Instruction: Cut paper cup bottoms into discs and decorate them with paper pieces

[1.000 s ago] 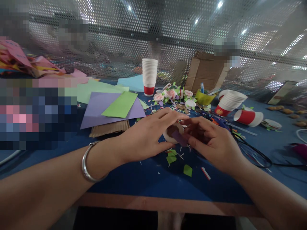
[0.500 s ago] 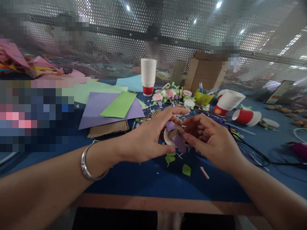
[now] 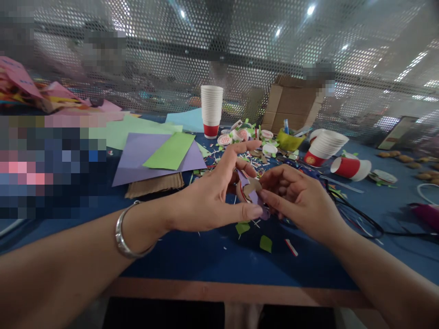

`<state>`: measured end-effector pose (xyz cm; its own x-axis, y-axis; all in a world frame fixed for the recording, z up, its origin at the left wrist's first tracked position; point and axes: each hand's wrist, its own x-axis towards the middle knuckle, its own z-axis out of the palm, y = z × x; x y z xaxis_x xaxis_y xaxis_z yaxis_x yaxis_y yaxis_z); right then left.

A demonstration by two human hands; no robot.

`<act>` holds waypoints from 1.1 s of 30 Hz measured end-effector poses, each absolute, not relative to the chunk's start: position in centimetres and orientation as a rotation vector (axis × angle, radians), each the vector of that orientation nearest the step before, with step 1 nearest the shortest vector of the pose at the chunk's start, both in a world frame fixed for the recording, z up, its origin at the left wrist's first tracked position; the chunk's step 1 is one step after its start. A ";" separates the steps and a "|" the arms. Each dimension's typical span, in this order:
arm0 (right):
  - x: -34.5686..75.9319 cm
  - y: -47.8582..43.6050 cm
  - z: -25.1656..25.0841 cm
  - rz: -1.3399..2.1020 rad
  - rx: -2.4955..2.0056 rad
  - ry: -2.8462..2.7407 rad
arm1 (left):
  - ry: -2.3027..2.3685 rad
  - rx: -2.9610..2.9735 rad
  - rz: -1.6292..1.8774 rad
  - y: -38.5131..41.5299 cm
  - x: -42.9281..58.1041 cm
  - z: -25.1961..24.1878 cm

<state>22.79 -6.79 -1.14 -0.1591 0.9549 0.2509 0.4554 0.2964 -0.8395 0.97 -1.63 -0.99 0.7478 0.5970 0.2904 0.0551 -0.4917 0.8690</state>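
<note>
A small round cut-off paper cup bottom [image 3: 253, 186] with purple paper strips on it is between my two hands, above the blue table. My right hand [image 3: 300, 201] pinches its right side between thumb and fingers, gripping the purple strip there. Around its left side curves my left hand [image 3: 206, 196], thumb and index finger spread wide. The left middle fingertip is close to the rim; whether it touches I cannot tell. Green leaf-shaped paper pieces [image 3: 265, 243] lie on the table below.
Purple [image 3: 137, 157] and green sheets [image 3: 170, 151] lie on the left over corrugated cardboard [image 3: 154, 186]. Behind stand stacked paper cups [image 3: 211, 109] and a pile of finished cup-bottom pieces [image 3: 242, 133]. Tipped cups [image 3: 351, 168] and a black cable [image 3: 363, 219] are at the right.
The cup bottom has turned and tilted, showing more of its red-edged side. My left index finger has lifted and my left thumb has moved right, widening the gap between them.
</note>
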 end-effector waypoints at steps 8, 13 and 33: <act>22.8 -7.0 -1.4 0.766 -1.319 -1.756 | 0.580 2.109 0.871 -1.0 1.1 -1.5; 22.7 -6.9 -1.4 0.793 -1.312 -1.800 | 0.526 2.173 0.801 -1.5 1.1 -1.0; 23.1 -6.9 -1.1 1.049 -1.286 -1.640 | 0.732 1.274 0.787 -0.5 1.8 0.0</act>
